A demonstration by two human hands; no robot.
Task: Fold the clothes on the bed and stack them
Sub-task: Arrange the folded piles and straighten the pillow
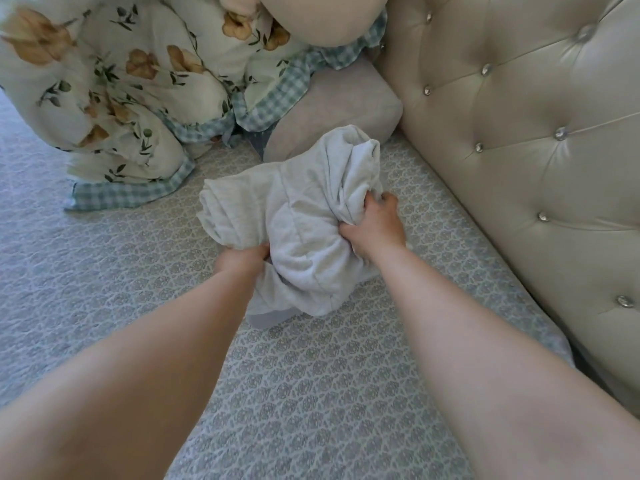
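We observe both arms extended; left hand (242, 259) and right hand (375, 226), fingers curled, grip the bunched white fleece garment (294, 216) above the patterned grey bedsheet (311, 393).

Garment (304, 216) on bed (104, 271), headboard (519, 133) right.

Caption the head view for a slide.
Both hands, left hand and right hand, grip a bunched white garment on the patterned bed beside a tufted headboard.

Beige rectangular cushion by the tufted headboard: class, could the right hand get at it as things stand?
Probably not yet: the right hand grips the bunched white garment, which lies between it and the beige rectangular cushion.
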